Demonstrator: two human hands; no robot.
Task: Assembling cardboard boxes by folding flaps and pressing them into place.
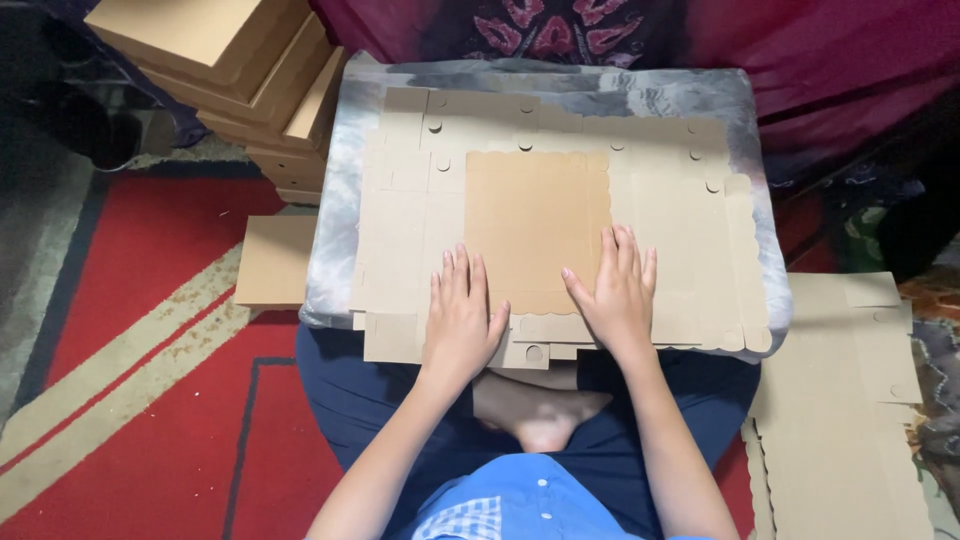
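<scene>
A flat, unfolded cardboard box blank (680,220) with scalloped edges and round cut-outs lies on a grey cushion (340,180) across my lap. A darker brown panel (535,210) is folded over its middle. My left hand (460,315) presses flat on the near left edge of that panel, fingers together and extended. On the panel's near right edge, my right hand (615,290) lies flat the same way. Neither hand grips anything.
A stack of folded cardboard boxes (245,70) stands at the far left. One flat cardboard piece (275,262) lies on the red carpet (150,330) beside the cushion. More flat blanks (840,420) are piled at my right. Dark red fabric (820,50) hangs behind.
</scene>
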